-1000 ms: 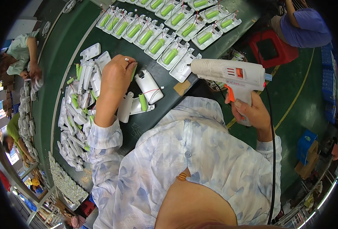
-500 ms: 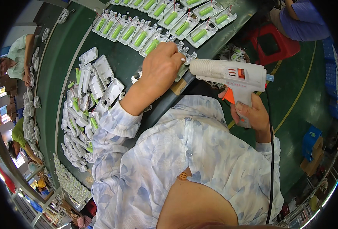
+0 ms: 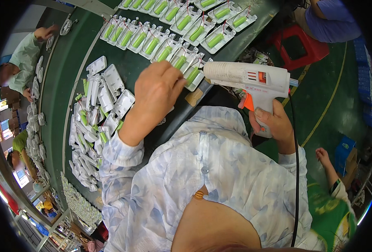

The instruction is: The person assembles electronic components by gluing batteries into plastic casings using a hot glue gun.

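My right hand [image 3: 274,122] grips the handle of a white hot glue gun [image 3: 253,79] with an orange trigger. A clear glue stick [image 3: 294,82] pokes out of its back end, and its nozzle points left at the table edge. Just beyond the nozzle lies a white plastic housing [image 3: 193,78] with a green battery cell in it. My left hand [image 3: 157,94] is held left of that housing with its fingers bent and pressed together; what they hold, if anything, is hidden. Rows of similar white housings [image 3: 152,43] with green cells and thin wires cover the far table.
Left on the green table [image 3: 55,113] is a loose heap of white housings and green cells [image 3: 87,134]. A black cord [image 3: 297,189] hangs from the gun. A red stool [image 3: 301,48] stands far right. Other people work at left; a person in green [image 3: 326,206] is at lower right.
My left hand has drawn back left and nearer, uncovering the housings by the nozzle. The glue gun has shifted slightly left. A person in green has come into view at lower right.
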The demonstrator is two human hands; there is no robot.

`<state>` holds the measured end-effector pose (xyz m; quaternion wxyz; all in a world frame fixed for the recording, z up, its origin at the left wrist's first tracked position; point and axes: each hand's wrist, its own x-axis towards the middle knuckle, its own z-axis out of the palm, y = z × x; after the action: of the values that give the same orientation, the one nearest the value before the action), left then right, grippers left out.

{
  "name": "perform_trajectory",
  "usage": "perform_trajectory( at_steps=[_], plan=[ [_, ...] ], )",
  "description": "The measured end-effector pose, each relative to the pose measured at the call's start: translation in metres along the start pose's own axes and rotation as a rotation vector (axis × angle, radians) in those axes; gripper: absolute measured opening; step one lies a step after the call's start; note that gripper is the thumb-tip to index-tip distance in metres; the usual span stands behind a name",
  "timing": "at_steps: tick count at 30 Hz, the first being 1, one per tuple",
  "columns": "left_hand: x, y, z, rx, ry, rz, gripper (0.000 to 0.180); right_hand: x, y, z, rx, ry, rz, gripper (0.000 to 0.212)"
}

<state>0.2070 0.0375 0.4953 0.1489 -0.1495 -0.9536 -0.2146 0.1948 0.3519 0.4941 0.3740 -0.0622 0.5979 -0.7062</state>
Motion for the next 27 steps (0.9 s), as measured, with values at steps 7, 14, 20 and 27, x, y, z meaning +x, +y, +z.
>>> perform_trajectory(
  at_steps=[7, 14, 20, 27],
  plan=[
    [-0.024, 0.010, 0.011, 0.078, -0.098, -0.030, 0.026, 0.009, 0.008, -0.003, -0.051, -0.035, 0.024, 0.037],
    [-0.024, 0.009, 0.021, 0.115, -0.072, -0.075, 0.030, 0.000, 0.006, -0.007, -0.056, -0.051, 0.039, 0.035],
    [-0.022, 0.005, 0.024, 0.113, -0.049, -0.029, 0.032, -0.004, 0.000, 0.000, 0.026, 0.001, 0.034, 0.030],
    [-0.022, 0.008, 0.020, 0.126, -0.078, -0.024, 0.031, -0.005, 0.011, 0.003, 0.258, -0.116, -0.047, 0.053]
  ],
)
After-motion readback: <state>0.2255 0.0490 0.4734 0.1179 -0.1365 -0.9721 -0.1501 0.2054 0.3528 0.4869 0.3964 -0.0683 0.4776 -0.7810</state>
